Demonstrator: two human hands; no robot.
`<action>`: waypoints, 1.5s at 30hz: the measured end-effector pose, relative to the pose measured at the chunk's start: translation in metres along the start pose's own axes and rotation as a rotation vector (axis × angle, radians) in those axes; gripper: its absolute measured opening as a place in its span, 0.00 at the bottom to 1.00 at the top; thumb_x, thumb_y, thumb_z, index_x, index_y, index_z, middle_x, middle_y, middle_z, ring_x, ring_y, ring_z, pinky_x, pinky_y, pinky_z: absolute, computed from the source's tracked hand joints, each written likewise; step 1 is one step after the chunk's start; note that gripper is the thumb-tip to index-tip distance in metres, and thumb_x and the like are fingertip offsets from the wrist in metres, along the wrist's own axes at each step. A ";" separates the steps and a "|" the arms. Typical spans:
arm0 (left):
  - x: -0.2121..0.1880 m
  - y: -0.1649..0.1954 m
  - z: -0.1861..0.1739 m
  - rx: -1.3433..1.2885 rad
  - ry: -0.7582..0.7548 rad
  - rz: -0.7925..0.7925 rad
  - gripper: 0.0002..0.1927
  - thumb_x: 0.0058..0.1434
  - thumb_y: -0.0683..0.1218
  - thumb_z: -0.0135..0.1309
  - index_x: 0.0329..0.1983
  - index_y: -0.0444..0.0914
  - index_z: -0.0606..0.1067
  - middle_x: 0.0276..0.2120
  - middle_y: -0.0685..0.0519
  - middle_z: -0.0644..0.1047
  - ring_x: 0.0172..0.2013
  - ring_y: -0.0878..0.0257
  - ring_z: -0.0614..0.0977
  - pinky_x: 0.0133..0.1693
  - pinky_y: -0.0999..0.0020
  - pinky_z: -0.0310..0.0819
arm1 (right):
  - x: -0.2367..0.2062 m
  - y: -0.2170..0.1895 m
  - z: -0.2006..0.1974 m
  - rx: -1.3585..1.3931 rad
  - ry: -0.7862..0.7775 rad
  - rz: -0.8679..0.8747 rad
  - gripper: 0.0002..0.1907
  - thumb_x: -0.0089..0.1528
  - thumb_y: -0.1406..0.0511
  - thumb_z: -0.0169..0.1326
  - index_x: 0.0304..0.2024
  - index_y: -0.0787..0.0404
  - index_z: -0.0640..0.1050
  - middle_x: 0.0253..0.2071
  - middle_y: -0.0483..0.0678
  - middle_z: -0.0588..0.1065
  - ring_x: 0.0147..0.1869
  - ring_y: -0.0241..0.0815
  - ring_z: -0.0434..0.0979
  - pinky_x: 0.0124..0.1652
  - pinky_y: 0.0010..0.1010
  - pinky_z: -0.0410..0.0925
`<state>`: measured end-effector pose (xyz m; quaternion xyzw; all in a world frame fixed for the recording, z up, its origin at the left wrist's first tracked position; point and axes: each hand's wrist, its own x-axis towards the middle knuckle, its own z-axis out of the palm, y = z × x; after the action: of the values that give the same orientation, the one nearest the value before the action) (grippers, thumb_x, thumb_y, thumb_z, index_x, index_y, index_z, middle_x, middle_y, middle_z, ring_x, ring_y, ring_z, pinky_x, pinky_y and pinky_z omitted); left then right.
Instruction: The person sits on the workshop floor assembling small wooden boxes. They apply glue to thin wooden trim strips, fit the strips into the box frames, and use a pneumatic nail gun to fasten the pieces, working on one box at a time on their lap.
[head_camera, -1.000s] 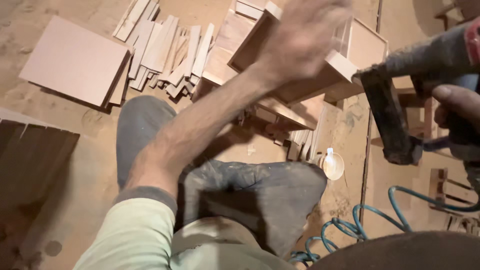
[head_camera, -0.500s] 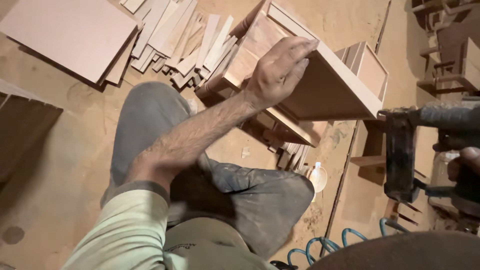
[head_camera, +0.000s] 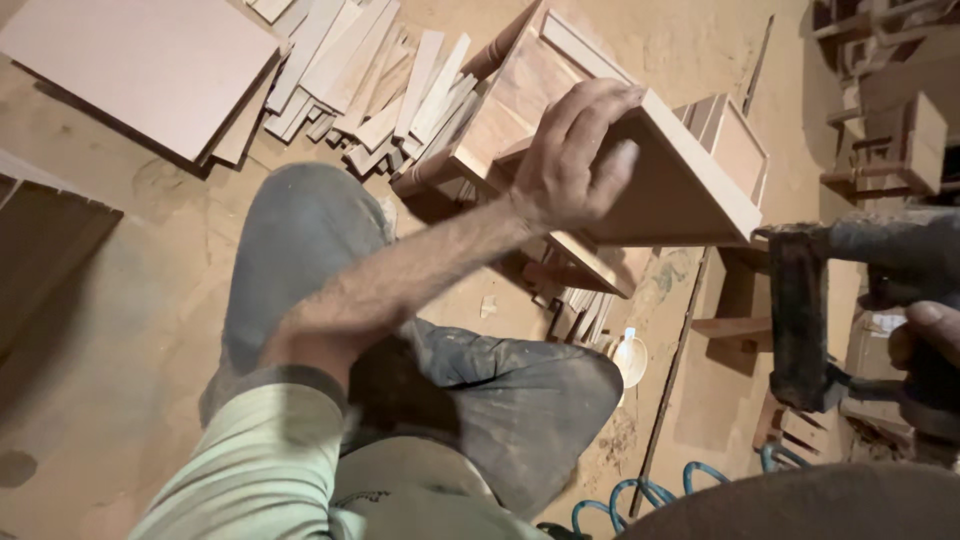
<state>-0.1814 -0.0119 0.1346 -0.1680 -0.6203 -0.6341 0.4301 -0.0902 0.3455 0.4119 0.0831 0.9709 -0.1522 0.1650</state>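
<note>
My left hand (head_camera: 572, 158) grips the upper edge of a pale wooden box-like piece (head_camera: 680, 190) that stands on the dusty floor in front of my knees. My fingers curl over its top board, thumb on the near side. At the right edge, my right hand (head_camera: 925, 345) holds a dark, dust-caked pneumatic nail gun (head_camera: 815, 310), its long magazine hanging down, a little to the right of the wooden piece and not touching it. A turned wooden leg (head_camera: 500, 50) belongs to the same piece.
Several thin wood slats (head_camera: 390, 90) lie fanned on the floor beyond my knee, beside a stack of flat boards (head_camera: 150, 70). A blue coiled air hose (head_camera: 650, 490) runs at the bottom. More small wooden frames (head_camera: 890, 140) stand at the right. A white cup (head_camera: 630, 358) sits on the floor.
My left hand has come down from a blurred raised position and settled on the wooden piece's top edge. The nail gun has shifted slightly right and lower in view.
</note>
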 end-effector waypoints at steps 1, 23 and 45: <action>0.002 0.005 0.005 -0.012 0.021 -0.059 0.24 0.66 0.49 0.55 0.60 0.31 0.68 0.53 0.44 0.73 0.53 0.54 0.79 0.56 0.60 0.78 | -0.002 -0.002 -0.001 -0.006 0.001 -0.001 0.24 0.68 0.60 0.46 0.63 0.66 0.69 0.42 0.56 0.76 0.33 0.43 0.78 0.33 0.41 0.73; 0.011 0.041 0.045 0.108 0.179 -0.396 0.47 0.59 0.41 0.60 0.76 0.34 0.45 0.65 0.41 0.62 0.64 0.58 0.68 0.72 0.41 0.46 | 0.047 -0.191 0.001 0.153 -0.103 -0.290 0.27 0.72 0.57 0.46 0.69 0.65 0.65 0.46 0.55 0.74 0.36 0.41 0.77 0.34 0.35 0.76; 0.010 0.036 0.044 0.057 0.201 -0.338 0.51 0.60 0.41 0.63 0.76 0.35 0.43 0.67 0.41 0.61 0.71 0.50 0.62 0.73 0.43 0.47 | 0.038 -0.245 0.025 -0.165 -0.081 -0.385 0.26 0.74 0.64 0.41 0.73 0.64 0.61 0.52 0.60 0.75 0.42 0.47 0.79 0.41 0.37 0.77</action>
<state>-0.1739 0.0305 0.1734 0.0149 -0.6116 -0.6929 0.3817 -0.1696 0.1110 0.4419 -0.1241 0.9706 -0.1042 0.1779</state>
